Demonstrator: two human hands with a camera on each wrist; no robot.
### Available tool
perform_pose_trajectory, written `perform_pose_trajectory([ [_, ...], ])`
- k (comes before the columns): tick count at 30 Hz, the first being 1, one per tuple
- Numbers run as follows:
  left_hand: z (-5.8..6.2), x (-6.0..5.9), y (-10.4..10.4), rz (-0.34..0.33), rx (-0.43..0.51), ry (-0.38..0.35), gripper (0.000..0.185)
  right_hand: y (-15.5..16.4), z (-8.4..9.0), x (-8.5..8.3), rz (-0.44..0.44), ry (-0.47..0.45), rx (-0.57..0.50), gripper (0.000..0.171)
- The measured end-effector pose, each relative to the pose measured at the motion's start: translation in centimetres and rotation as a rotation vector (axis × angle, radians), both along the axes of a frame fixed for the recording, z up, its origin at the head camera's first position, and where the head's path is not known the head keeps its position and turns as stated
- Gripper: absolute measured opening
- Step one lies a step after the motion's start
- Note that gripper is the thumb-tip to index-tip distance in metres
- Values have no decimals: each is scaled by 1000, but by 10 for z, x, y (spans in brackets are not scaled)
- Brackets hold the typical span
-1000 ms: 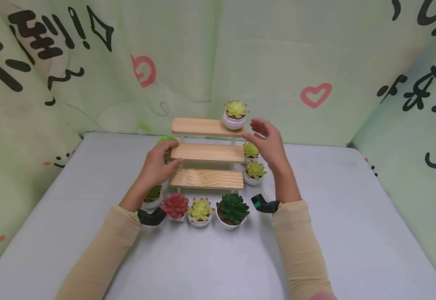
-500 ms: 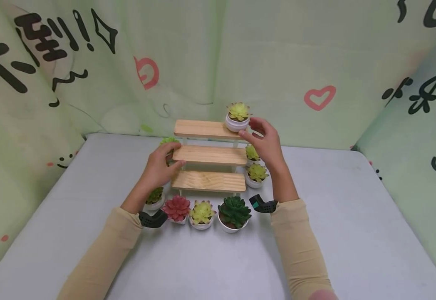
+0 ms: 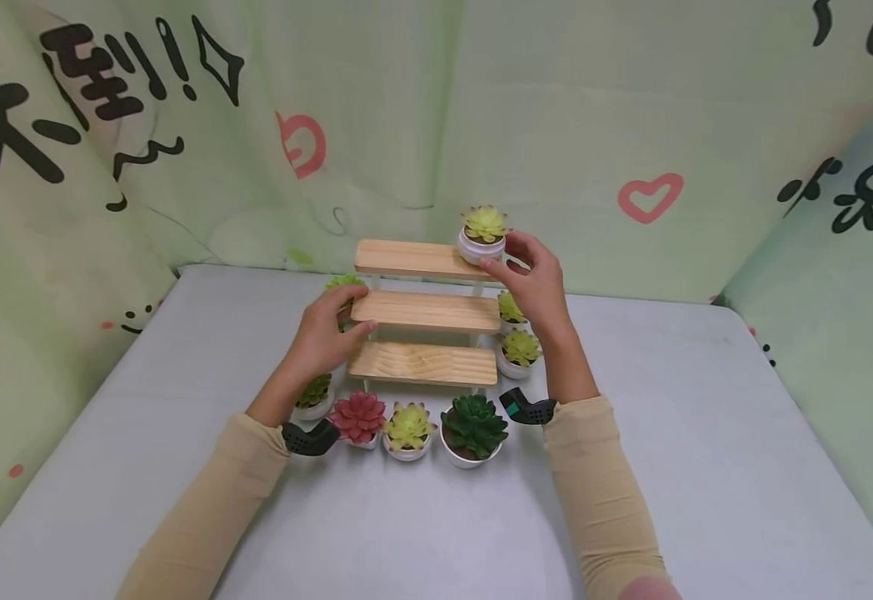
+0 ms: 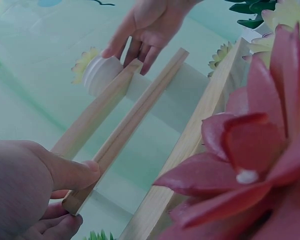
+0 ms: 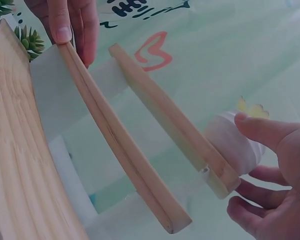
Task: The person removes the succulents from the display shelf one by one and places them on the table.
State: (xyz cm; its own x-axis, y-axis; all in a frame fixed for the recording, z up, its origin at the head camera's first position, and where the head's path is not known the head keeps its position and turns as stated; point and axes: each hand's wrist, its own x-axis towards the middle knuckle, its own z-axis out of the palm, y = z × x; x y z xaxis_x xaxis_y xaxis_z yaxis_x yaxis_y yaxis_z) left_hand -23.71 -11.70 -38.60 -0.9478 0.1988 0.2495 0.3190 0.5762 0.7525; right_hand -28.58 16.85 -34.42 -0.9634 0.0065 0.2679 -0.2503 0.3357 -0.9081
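Head view: a three-tier wooden stand (image 3: 423, 312) sits on a grey table (image 3: 706, 467). The left hand (image 3: 324, 333) grips the left end of the stand's middle shelf, thumb on top and fingers curled beneath. The right hand (image 3: 530, 279) reaches the stand's top right corner, thumb touching a yellow-green succulent pot (image 3: 483, 233) standing there, fingers loosely spread. More small pots line the stand's front and sides.

Left wrist view: the left hand (image 4: 35, 185) pinches the middle shelf's end; a red succulent (image 4: 250, 150) fills the foreground.

Right wrist view: the right hand (image 5: 272, 180) is half open, thumb tip on the white pot (image 5: 235, 142) at the top shelf's end.
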Motion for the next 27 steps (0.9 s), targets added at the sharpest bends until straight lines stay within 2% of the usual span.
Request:
perform_pose_trajectory([
  [16,-3,0,-1,-13,16,27,50,-7,0,-4,-5,-25,15,60],
  [27,0,0,-2,-7,13,24,50,-10,0,-7,-14,-36,35,62],
])
